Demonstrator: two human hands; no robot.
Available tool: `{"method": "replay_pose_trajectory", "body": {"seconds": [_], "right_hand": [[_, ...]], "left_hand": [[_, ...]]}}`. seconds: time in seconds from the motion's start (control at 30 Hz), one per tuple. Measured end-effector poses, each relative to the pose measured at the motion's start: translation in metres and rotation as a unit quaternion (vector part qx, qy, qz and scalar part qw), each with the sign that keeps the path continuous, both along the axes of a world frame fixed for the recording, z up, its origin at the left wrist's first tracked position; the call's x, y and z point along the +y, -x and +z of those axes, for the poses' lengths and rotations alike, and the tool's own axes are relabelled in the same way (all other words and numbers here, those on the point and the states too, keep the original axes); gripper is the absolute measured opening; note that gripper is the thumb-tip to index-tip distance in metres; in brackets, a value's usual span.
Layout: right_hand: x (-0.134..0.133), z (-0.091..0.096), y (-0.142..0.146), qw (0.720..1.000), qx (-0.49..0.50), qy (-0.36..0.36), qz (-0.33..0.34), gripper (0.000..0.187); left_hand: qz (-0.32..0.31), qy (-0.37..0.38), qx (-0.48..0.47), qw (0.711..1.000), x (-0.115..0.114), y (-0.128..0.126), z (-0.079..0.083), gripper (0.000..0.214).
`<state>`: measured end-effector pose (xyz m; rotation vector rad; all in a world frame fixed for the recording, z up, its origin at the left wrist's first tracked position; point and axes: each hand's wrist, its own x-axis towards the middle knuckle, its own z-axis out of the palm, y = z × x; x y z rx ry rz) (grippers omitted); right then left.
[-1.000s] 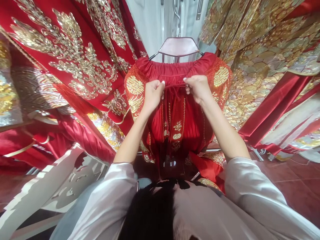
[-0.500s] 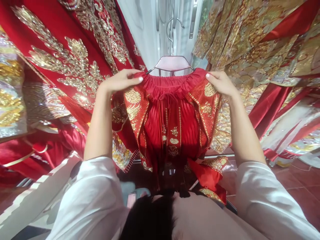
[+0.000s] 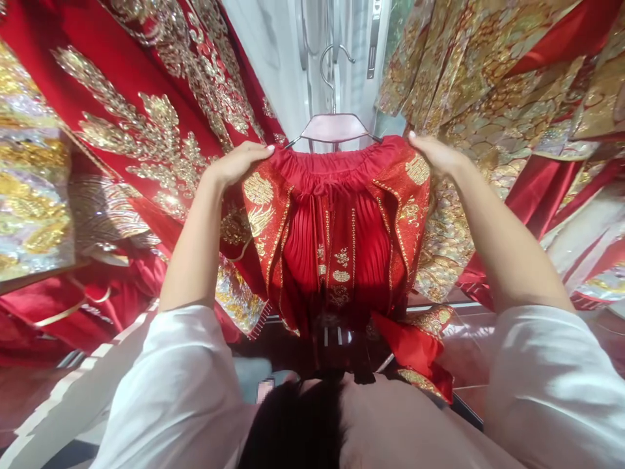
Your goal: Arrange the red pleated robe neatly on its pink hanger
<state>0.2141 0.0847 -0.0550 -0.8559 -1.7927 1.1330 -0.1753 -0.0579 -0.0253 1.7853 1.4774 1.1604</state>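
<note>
A red pleated skirt (image 3: 336, 241) with gold embroidery hangs from a pink hanger (image 3: 333, 127) straight ahead of me. Its gathered waistband has a small tied drawstring at the middle. My left hand (image 3: 239, 163) grips the waistband's left end, fingers curled over the cloth. My right hand (image 3: 434, 155) holds the right end of the waistband in the same way. Both arms reach forward in white sleeves.
Red robes with heavy gold embroidery (image 3: 146, 124) hang close on the left, and gold-scaled garments (image 3: 493, 98) hang on the right. A white wall and door frame (image 3: 293, 58) stand behind the hanger. Dark red floor tiles (image 3: 463, 352) show below.
A second ago both hands were pinching the drawstring at the waistband's middle. They have let it go and moved apart to the two ends of the waistband.
</note>
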Motion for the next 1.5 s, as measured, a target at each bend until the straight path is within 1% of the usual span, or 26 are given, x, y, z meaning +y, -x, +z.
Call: {"method": "replay_pose_trajectory", "body": {"seconds": [0.1, 0.17, 0.23, 0.33, 0.4, 0.5, 0.6, 0.67, 0.77, 0.87, 0.93, 0.97, 1.03, 1.1, 1.13, 1.17, 1.2, 1.23, 1.27, 1.3, 1.33, 1.37, 1.4, 1.43, 1.47, 1.5], "right_hand": [[-0.014, 0.015, 0.005, 0.996, -0.038, -0.078, 0.002, 0.032], [-0.024, 0.018, 0.01, 0.988, -0.058, -0.142, -0.006, 0.032], [-0.029, 0.016, 0.015, 0.977, -0.049, -0.205, -0.038, 0.035], [-0.027, 0.011, 0.018, 0.957, -0.013, -0.274, -0.091, 0.034], [-0.023, 0.01, 0.018, 0.946, 0.003, -0.303, -0.119, 0.033], [-0.024, 0.01, 0.015, 0.936, -0.009, -0.33, -0.121, 0.033], [-0.032, 0.009, 0.011, 0.928, -0.066, -0.357, -0.086, 0.031], [-0.037, 0.008, 0.009, 0.917, -0.106, -0.375, -0.085, 0.033], [-0.04, 0.011, 0.01, 0.9, -0.169, -0.387, -0.107, 0.032], [-0.04, 0.018, 0.01, 0.905, -0.235, -0.341, -0.099, 0.032], [-0.039, 0.023, 0.009, 0.913, -0.264, -0.296, -0.092, 0.04], [-0.04, 0.023, 0.007, 0.912, -0.273, -0.288, -0.1, 0.044], [-0.042, 0.015, 0.001, 0.898, -0.27, -0.32, -0.135, 0.05], [-0.051, -0.008, -0.012, 0.881, -0.237, -0.376, -0.163, 0.053], [-0.058, -0.027, -0.022, 0.878, -0.216, -0.39, -0.173, 0.056], [-0.068, -0.052, -0.032, 0.882, -0.201, -0.388, -0.174, 0.061], [-0.08, -0.081, -0.045, 0.89, -0.192, -0.367, -0.191, 0.064], [-0.095, -0.114, -0.058, 0.897, -0.21, -0.323, -0.217, 0.066], [-0.11, -0.15, -0.071, 0.899, -0.24, -0.267, -0.25, 0.071], [-0.127, -0.186, -0.084, 0.897, -0.259, -0.214, -0.286, 0.075], [-0.143, -0.222, -0.097, 0.894, -0.271, -0.169, -0.313, 0.08], [-0.159, -0.254, -0.109, 0.891, -0.29, -0.113, -0.331, 0.088], [-0.173, -0.282, -0.119, 0.881, -0.314, -0.042, -0.35, 0.099], [-0.185, -0.305, -0.128, 0.869, -0.337, 0.049, -0.359, 0.113], [-0.196, -0.323, -0.135, 0.862, -0.339, 0.126, -0.354, 0.125], [-0.204, -0.335, -0.14, 0.864, -0.334, 0.184, -0.33, 0.133]], "left_hand": [[-0.007, -0.013, -0.017, 1.0, 0.006, -0.001, -0.005, 0.034], [-0.004, -0.053, -0.016, 0.998, 0.01, -0.002, -0.009, 0.045], [0.01, -0.104, -0.009, 0.994, 0.014, -0.005, -0.012, 0.052], [0.063, -0.191, 0.009, 0.979, 0.024, -0.014, -0.011, 0.052], [0.109, -0.256, 0.027, 0.96, 0.031, -0.024, -0.006, 0.052], [0.152, -0.31, 0.073, 0.936, 0.035, -0.038, -0.002, 0.048], [0.136, -0.316, 0.13, 0.93, 0.027, -0.042, -0.007, 0.035], [0.122, -0.311, 0.152, 0.93, 0.017, -0.038, -0.013, 0.028], [0.13, -0.288, 0.161, 0.935, 0.001, -0.031, -0.02, 0.036], [0.106, -0.224, 0.159, 0.956, -0.005, -0.023, -0.017, 0.042], [0.087, -0.163, 0.169, 0.968, -0.004, -0.019, -0.012, 0.044], [0.085, -0.137, 0.184, 0.97, -0.003, -0.017, -0.011, 0.043], [0.087, -0.126, 0.216, 0.964, -0.006, -0.015, -0.01, 0.039], [0.109, -0.175, 0.241, 0.948, -0.016, -0.018, -0.019, 0.034], [0.131, -0.216, 0.247, 0.935, -0.024, -0.021, -0.028, 0.032], [0.168, -0.26, 0.247, 0.918, -0.033, -0.026, -0.041, 0.034], [0.216, -0.289, 0.241, 0.901, -0.043, -0.033, -0.059, 0.039], [0.262, -0.311, 0.22, 0.887, -0.054, -0.043, -0.082, 0.047], [0.329, -0.304, 0.167, 0.878, -0.064, -0.056, -0.108, 0.052], [0.372, -0.259, 0.098, 0.886, -0.073, -0.073, -0.138, 0.049], [0.353, -0.16, 0.036, 0.921, -0.079, -0.095, -0.17, 0.05], [0.283, -0.018, -0.028, 0.959, -0.085, -0.12, -0.203, 0.047], [0.222, 0.058, -0.051, 0.972, -0.089, -0.148, -0.235, 0.039], [0.175, 0.109, -0.069, 0.976, -0.092, -0.178, -0.266, 0.031], [0.132, 0.163, -0.089, 0.974, -0.095, -0.208, -0.295, 0.027], [0.092, 0.225, -0.11, 0.964, -0.098, -0.236, -0.319, 0.027]]}}
